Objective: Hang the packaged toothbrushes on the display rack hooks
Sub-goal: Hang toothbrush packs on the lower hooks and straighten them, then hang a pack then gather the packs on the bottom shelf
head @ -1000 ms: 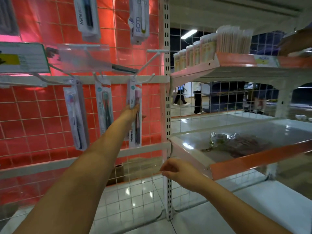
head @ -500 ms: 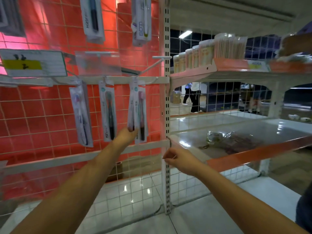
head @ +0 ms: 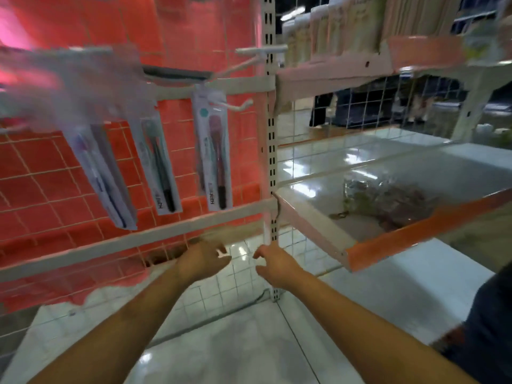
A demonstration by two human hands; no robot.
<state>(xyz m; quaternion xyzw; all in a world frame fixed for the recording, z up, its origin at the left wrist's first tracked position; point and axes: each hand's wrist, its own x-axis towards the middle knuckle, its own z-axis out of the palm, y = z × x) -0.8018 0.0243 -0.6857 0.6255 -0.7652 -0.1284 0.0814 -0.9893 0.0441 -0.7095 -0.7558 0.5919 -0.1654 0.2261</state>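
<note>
Head view — three packaged toothbrushes hang from hooks on the red grid rack (head: 41,187): a pink-bristled pack (head: 213,153), a dark-handled pack (head: 160,167) and a blurred purple pack (head: 102,178). Below them, left hand (head: 202,259) and right hand (head: 273,263) — both empty, fingers loosely spread. Orange-edged shelf (head: 415,236) to the right holds crumpled plastic wrap (head: 388,198).

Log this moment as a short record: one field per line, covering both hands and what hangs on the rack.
left hand: low before the rack, fingers loose, holding nothing
right hand: beside it, empty
hanging packs: pink toothbrush pack, dark toothbrush pack, purple toothbrush pack
upper hook: bare
side shelf: crumpled clear wrapping
image: motion-blurred
</note>
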